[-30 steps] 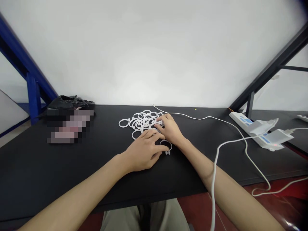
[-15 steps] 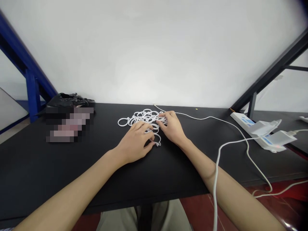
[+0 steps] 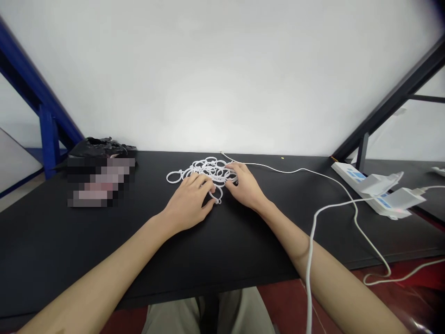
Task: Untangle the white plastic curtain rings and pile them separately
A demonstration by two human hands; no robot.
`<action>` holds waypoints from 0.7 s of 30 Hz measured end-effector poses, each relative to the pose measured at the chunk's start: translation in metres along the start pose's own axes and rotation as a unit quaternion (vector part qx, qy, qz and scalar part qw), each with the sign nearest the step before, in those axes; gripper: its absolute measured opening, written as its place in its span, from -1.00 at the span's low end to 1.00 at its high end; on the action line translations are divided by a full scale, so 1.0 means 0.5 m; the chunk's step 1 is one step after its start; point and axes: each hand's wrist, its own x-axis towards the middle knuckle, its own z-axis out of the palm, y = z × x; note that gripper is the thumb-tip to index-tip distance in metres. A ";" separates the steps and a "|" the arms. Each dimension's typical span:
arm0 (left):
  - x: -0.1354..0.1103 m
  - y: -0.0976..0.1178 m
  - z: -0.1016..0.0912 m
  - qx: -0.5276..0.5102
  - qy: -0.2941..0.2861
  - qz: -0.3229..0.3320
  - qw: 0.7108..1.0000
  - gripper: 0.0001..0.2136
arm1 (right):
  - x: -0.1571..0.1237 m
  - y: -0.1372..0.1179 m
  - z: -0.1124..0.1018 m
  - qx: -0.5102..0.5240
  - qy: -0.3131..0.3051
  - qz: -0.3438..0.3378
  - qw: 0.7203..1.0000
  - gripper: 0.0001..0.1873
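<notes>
A loose pile of white curtain rings, each with a small eyelet, lies on the black table. My left hand is at the near left of the pile, palm down, with its thumb and fingers closed around the edge of one white curtain ring at the front. Part of the pile is hidden under its fingers. At the right side of the pile my right hand is cupped, thumb and fingers apart, its fingertips touching the outer rings.
A white cable runs behind the rings to the right, and another white cable crosses over my right forearm. A power strip with white adapters lies at the right. A crumpled black plastic bag lies at the left, beside a blurred-out patch.
My left hand has moved a little left and up, and the front ring has moved with it toward the pile. My right hand has shifted slightly left, staying against the rings.
</notes>
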 end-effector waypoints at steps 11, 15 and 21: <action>0.001 -0.007 0.000 0.026 0.015 -0.015 0.999 -0.87 | -0.003 0.012 0.010 -0.045 -0.036 -0.008 0.998 -0.68; 0.001 -0.013 0.002 0.043 0.033 -0.021 0.998 -0.88 | -0.001 0.014 0.009 -0.049 -0.030 -0.004 0.998 -0.83; 0.001 -0.021 0.005 0.048 0.028 -0.092 0.994 -0.70 | -0.001 0.009 0.006 -0.053 -0.025 0.001 0.998 -0.89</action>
